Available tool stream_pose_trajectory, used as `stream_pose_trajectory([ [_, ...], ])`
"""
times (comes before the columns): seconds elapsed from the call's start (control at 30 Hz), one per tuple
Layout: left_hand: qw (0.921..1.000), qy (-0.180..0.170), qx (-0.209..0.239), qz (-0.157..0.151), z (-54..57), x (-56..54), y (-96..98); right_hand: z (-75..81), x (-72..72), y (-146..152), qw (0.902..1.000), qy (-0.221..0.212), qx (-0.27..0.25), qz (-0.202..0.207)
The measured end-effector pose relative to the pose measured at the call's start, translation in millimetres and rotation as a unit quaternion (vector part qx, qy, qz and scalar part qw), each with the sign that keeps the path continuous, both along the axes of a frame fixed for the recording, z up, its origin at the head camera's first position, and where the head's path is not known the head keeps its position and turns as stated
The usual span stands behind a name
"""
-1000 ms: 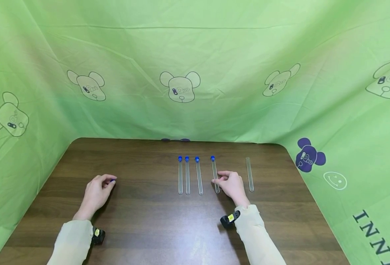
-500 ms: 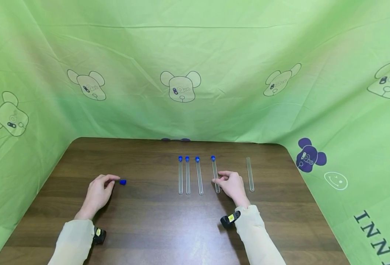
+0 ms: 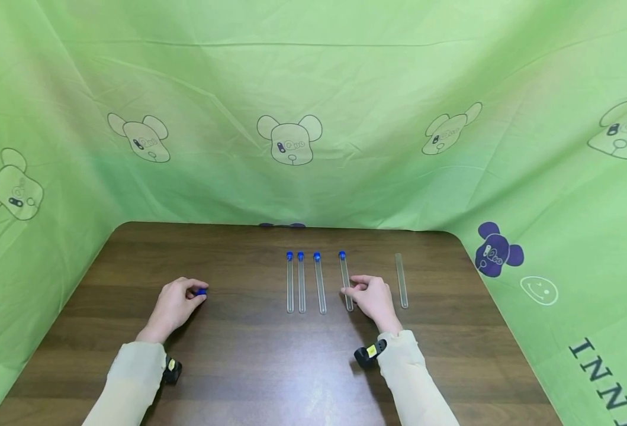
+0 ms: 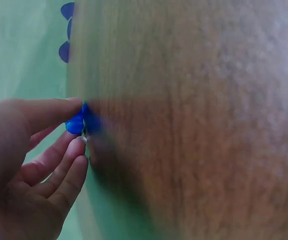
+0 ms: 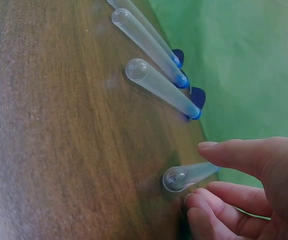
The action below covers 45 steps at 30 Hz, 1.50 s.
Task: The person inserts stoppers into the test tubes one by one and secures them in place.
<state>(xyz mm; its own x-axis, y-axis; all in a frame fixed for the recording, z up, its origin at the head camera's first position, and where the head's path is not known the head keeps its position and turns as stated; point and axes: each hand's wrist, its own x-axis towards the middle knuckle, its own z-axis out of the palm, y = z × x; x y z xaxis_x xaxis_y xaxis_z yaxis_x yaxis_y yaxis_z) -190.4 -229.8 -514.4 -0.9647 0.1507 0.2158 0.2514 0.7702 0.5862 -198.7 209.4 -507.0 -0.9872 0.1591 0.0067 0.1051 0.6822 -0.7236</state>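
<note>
Between its thumb and fingertips my left hand [image 3: 173, 306] pinches a small blue cap [image 3: 201, 291], low over the left part of the table. The left wrist view has the same blue cap [image 4: 75, 125] partly covered by the thumb. My right hand [image 3: 373, 300] is at a test tube with a blue cap [image 3: 344, 272], its thumb and fingers loosely spread on either side. In the right wrist view a gap shows between the thumb [image 5: 209, 145] and this test tube [image 5: 189, 175]. To the right lies an uncapped test tube [image 3: 401, 281].
Three more blue-capped test tubes [image 3: 301, 284] lie side by side left of my right hand. All rest on a dark wooden table [image 3: 260, 367]. Green printed cloth [image 3: 292, 189] stands behind and along both sides.
The blue cap slid or rolled to the right, out of my left fingers onto the table. My left hand followed it right and pinches it again. My right hand has stayed at the tube.
</note>
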Motion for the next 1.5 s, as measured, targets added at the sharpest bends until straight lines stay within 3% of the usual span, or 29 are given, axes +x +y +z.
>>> stream_pose_trajectory([
  [0.3,0.9999,0.009,0.011,0.010,-1.5,-1.1,0.1,6.5,0.2,2,0.9999,-0.008,-0.007,-0.002],
  [0.8,0.9977,0.041,0.040,0.035,-5.7,-4.1,6.9,18.6,-0.8,15,0.9992,0.030,0.016,-0.019],
  [1.13,0.9967,0.013,0.072,0.035,-4.2,-9.2,16.8,24.1,0.5,30,0.9972,0.049,0.008,-0.055],
  [1.5,0.9935,0.005,0.107,0.039,-2.9,-10.6,31.0,28.0,4.3,44,0.9968,0.046,0.006,-0.064],
])
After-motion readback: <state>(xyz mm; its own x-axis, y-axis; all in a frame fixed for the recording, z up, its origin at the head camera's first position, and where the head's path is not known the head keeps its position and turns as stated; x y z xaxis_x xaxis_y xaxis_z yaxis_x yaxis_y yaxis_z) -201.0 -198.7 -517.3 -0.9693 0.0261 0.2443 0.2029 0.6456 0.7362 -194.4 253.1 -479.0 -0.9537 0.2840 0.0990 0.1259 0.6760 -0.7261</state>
